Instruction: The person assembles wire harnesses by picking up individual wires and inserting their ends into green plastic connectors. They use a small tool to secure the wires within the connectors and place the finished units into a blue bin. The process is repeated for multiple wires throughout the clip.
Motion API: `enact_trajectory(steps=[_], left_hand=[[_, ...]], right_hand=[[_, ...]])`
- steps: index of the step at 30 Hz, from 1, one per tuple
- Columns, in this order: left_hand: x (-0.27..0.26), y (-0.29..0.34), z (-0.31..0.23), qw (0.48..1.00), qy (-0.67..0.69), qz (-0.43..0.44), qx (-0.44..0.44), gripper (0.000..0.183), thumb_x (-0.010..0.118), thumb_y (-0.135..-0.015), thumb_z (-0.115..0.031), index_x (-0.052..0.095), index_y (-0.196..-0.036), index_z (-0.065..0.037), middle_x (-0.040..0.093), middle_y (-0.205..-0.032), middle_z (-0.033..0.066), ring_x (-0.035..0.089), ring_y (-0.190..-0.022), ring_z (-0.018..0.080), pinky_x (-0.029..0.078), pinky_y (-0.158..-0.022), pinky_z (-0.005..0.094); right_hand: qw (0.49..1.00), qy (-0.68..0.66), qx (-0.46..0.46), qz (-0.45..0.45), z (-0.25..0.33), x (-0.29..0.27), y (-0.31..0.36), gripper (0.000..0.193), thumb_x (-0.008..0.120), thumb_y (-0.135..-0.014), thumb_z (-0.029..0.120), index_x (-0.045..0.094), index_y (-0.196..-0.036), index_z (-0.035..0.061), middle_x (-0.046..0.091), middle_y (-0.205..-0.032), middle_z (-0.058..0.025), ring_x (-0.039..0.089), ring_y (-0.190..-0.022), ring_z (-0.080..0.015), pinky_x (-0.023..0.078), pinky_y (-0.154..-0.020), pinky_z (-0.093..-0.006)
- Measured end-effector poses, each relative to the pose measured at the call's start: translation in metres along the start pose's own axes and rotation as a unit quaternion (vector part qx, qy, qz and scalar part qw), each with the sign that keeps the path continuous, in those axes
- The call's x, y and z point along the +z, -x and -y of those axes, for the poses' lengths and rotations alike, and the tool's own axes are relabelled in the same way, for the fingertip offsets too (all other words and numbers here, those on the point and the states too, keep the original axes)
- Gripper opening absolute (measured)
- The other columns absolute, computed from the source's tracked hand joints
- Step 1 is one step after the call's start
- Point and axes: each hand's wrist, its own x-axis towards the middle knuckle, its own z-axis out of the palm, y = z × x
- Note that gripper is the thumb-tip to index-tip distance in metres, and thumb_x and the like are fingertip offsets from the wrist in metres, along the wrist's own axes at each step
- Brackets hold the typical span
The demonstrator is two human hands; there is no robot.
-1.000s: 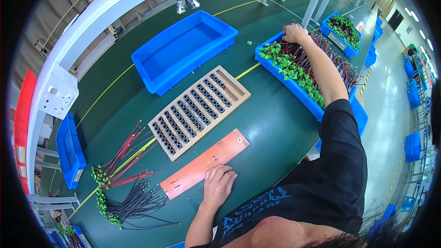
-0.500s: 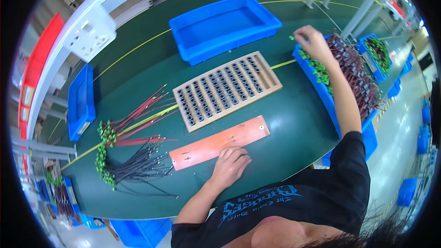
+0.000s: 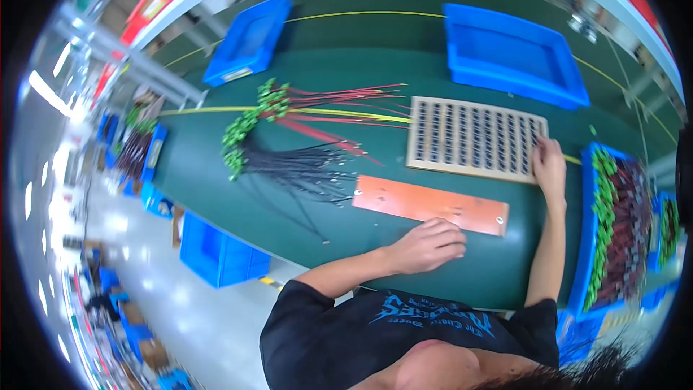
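My right hand [image 3: 550, 166] is at the right end of a shallow wooden tray [image 3: 473, 172], which holds rows of small dark cylindrical parts [image 3: 473, 137]. Its fingers are bent together over the last row; anything between them is too small to make out. Loosely curled, my left hand [image 3: 431, 245] rests on the table at the near edge of a flat orange strip [image 3: 426, 202], with nothing visible in it. To the left lie red wires [image 3: 346, 94] and black wires [image 3: 289, 162], bunched, with green connectors [image 3: 234, 148] at their far left ends.
A blue bin [image 3: 588, 245] of green-ended dark red wire leads stands at the right table edge. Blue trays stand at the back right [image 3: 516, 47] and back left [image 3: 253, 36]. A small green piece [image 3: 593, 130] lies beside the right bin. White uprights and a rail frame the table.
My right hand has moved from above the bin of leads to the wooden tray's right end. My left hand stays by the orange strip. The whole view has turned leftward.
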Motion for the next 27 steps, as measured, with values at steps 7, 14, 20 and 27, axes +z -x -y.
enact_trajectory(steps=[7,14,20,27], left_hand=[[-0.123,0.013,0.064,0.949,-0.297,0.067,-0.086,0.027,0.064,-0.08,-0.008,0.071,-0.106,-0.009,0.071,-0.103,0.0063,0.068,-0.097,0.0287,0.056,-0.084,0.0431],[-0.216,0.048,0.193,0.895,-0.412,0.066,-0.158,0.024,0.065,-0.079,-0.001,0.073,-0.102,-0.007,0.068,-0.097,0.009,0.067,-0.099,0.0318,0.055,-0.087,0.045],[-0.201,0.026,0.216,0.899,-0.376,0.132,-0.181,0.023,0.062,-0.086,-0.001,0.074,-0.104,-0.005,0.068,-0.101,0.0095,0.069,-0.103,0.0316,0.057,-0.088,0.0445],[-0.228,0.025,0.207,0.914,-0.327,0.134,-0.201,0.014,0.065,-0.088,-0.004,0.074,-0.099,-0.005,0.068,-0.101,0.0114,0.069,-0.098,0.0351,0.057,-0.084,0.0468]], right_hand=[[1.0,-0.009,0.009,0.001,0.003,-0.002,0.004,0.025,0.067,-0.098,0.012,0.066,-0.121,0.0022,0.064,-0.103,-0.014,0.064,-0.075,-0.0286,0.054,-0.072,-0.0419],[0.999,-0.014,-0.007,-0.036,0.007,0.008,0.004,0.02,0.068,-0.097,0.01,0.066,-0.116,0.0042,0.063,-0.104,-0.0095,0.059,-0.074,-0.0232,0.052,-0.071,-0.0379],[0.998,-0.012,-0.023,-0.052,0.0,0.007,0.004,0.021,0.07,-0.095,0.011,0.066,-0.115,0.0061,0.065,-0.109,-0.0089,0.063,-0.072,-0.0248,0.054,-0.069,-0.0403],[0.999,-0.022,-0.013,-0.047,0.0,0.009,0.005,0.02,0.069,-0.096,0.01,0.065,-0.115,0.0051,0.065,-0.11,-0.0077,0.059,-0.072,-0.0231,0.052,-0.07,-0.0375]])
